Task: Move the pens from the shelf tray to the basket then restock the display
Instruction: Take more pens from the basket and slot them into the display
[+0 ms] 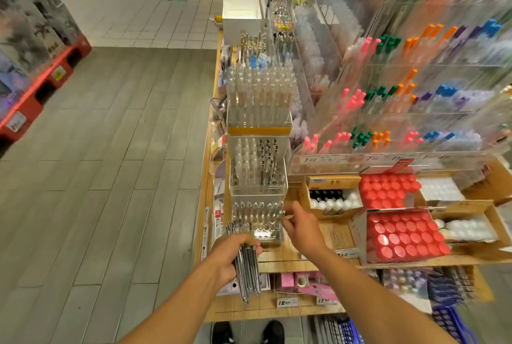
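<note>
My left hand (232, 256) grips a thick bundle of silver-and-clear pens (246, 269), held upright in front of the shelf edge. Just beyond it stands a clear acrylic pen tray (257, 219) with a few pens standing at its back and bare holes at its front. My right hand (302, 227) pinches the top of one pen (282, 214) at the tray's right front corner. A blue basket (448, 321) shows at the bottom right, by the floor.
More clear trays of pens (259, 99) line the shelf beyond. Red-capped bottles in cardboard boxes (401, 235) sit to the right, beneath tiered acrylic racks of coloured pens (388, 94). Price tags edge the wooden shelf (304, 260). The aisle floor lies left.
</note>
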`<state>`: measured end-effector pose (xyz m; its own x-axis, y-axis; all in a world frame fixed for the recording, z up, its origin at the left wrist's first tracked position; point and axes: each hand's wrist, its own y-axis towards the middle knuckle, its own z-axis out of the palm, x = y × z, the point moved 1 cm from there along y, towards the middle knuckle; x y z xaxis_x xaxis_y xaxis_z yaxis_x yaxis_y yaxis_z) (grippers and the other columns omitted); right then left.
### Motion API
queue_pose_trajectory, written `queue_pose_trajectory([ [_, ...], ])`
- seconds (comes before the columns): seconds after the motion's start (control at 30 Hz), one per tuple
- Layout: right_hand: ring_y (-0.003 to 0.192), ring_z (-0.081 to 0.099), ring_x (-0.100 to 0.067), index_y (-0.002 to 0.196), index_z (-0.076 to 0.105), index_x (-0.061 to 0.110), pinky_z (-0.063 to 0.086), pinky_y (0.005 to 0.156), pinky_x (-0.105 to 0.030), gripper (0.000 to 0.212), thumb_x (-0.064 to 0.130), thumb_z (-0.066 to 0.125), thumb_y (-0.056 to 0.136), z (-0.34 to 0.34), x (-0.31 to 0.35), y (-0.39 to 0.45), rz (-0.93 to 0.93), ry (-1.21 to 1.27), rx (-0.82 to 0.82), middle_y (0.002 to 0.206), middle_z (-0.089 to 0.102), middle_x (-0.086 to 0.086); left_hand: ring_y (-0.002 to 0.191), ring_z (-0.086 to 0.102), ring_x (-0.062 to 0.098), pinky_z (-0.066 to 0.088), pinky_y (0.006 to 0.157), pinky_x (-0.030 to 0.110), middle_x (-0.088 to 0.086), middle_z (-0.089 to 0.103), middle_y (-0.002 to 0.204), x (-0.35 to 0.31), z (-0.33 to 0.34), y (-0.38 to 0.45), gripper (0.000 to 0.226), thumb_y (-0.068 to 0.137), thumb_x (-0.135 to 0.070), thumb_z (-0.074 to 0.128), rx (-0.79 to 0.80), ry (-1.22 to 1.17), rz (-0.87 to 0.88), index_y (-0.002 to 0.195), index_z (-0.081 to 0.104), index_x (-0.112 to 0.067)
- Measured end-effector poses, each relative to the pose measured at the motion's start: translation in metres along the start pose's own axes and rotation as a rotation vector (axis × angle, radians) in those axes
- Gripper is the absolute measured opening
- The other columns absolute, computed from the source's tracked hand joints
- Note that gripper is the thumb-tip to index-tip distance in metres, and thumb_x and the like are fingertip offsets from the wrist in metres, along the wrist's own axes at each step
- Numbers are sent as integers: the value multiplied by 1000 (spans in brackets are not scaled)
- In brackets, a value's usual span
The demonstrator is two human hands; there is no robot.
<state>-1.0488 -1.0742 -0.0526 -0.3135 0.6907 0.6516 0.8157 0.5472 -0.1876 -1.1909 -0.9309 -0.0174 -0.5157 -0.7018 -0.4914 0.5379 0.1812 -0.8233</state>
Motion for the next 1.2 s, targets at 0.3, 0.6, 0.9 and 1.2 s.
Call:
queue_pose_trajectory([
  [0.3, 56, 59, -7, 93, 67, 14, 47, 51, -21, 11, 24, 66, 91, -12, 30, -24, 211, 557, 371, 78, 70, 0, 71, 69, 28, 55, 84, 49, 22, 73, 89, -3, 8, 3, 21, 80, 4, 67, 64, 64, 12, 102, 67, 6],
  [0.6, 58, 61, -11, 95, 64, 2, 52, 58, -22, 16, 18, 63, 93, -21, 53, -24, 219, 610, 373, 74, 65, -3, 65, 68, 27, 56, 58, 34, 23, 70, 81, -2, 14, -4, 26, 84, 6, 64, 110, 61, 40, 109, 62, 14],
  [0.9, 73, 65, -10, 94, 56, 23, 54, 64, -24, 5, 22, 61, 95, -66, 49, -1, -84, 250, -66, 83, 66, 2, 65, 66, 24, 58, 55, 32, 18, 67, 80, -2, -3, 0, 22, 92, -1, 60, 57, -37, 6, 113, 57, 7],
  [1.2, 69, 56, -12, 96, 48, 19, 42, 60, -29, 8, 23, 53, 98, -44, 38, 12, -243, -135, 29, 75, 59, 6, 70, 67, 26, 58, 63, 35, 21, 68, 81, -8, -8, -1, 19, 91, 2, 59, 95, -28, -9, 109, 57, 7],
])
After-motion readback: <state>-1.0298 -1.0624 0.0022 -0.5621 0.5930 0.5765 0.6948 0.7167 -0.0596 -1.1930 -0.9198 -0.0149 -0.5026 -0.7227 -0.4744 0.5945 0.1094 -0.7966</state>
